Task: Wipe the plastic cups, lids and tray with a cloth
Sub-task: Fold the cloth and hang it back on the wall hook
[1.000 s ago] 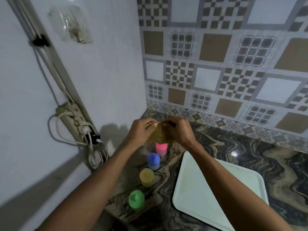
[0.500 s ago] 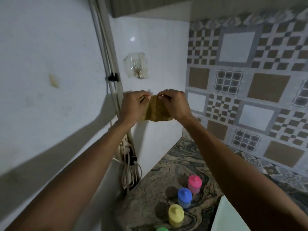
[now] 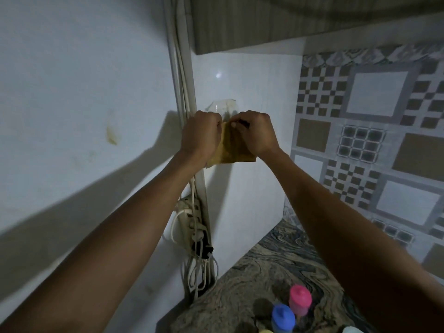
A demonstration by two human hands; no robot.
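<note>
Hands [image 3: 201,134] [image 3: 255,133] pinch yellow cloth [image 3: 231,147] at wall hook [image 3: 222,106]

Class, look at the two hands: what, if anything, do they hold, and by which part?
Both the left hand and the right hand pinch a yellow-brown cloth at its top edge; the rest hangs below.

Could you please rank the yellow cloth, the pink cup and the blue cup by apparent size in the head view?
1. yellow cloth, clearly largest
2. pink cup and blue cup: alike; the blue is cut off and nearer, so unranked.
</note>
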